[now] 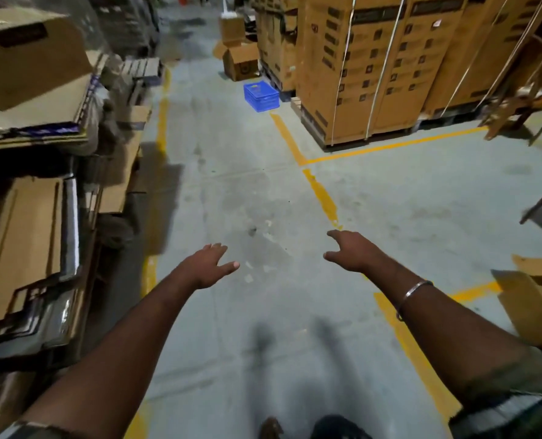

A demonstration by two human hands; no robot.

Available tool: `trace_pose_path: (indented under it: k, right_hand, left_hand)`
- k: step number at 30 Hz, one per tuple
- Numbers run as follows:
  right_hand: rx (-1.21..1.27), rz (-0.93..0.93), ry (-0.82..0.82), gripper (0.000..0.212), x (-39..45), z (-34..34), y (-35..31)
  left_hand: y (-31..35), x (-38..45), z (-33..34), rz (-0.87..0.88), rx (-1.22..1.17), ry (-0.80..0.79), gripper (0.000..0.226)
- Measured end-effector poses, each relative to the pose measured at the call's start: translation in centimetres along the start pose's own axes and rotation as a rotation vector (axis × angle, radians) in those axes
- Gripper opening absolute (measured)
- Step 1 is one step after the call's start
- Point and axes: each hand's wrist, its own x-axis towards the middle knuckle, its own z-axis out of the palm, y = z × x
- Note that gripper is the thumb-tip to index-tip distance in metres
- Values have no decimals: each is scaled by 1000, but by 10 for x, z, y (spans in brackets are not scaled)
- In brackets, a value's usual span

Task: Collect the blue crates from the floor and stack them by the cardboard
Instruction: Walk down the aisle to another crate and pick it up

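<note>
With my left hand and right hand spread empty, the blue crate sits far up the floor; its blurred rim could cost me a clean grip.

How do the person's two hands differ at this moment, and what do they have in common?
The right hand reaches farther ahead than the left hand. The right forearm wears a metal bangle; the left is bare. Both are open, palms down, holding nothing, well short of the blue crate.
</note>
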Motion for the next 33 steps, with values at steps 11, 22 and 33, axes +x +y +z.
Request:
trace_pose_path:
  k: [11, 22, 33]
  right_hand:
    - [26, -18, 23, 71, 273, -43, 22]
    - [36, -50, -26, 76, 516, -111, 18]
    - [-10, -13, -110, 67, 789, -152, 3]
  left_hand:
    - [-15, 254, -82, -10, 52, -16, 81]
    - [-30, 473, -161, -100, -31, 86, 78]
    - [-110, 731, -232, -143, -129, 18, 82]
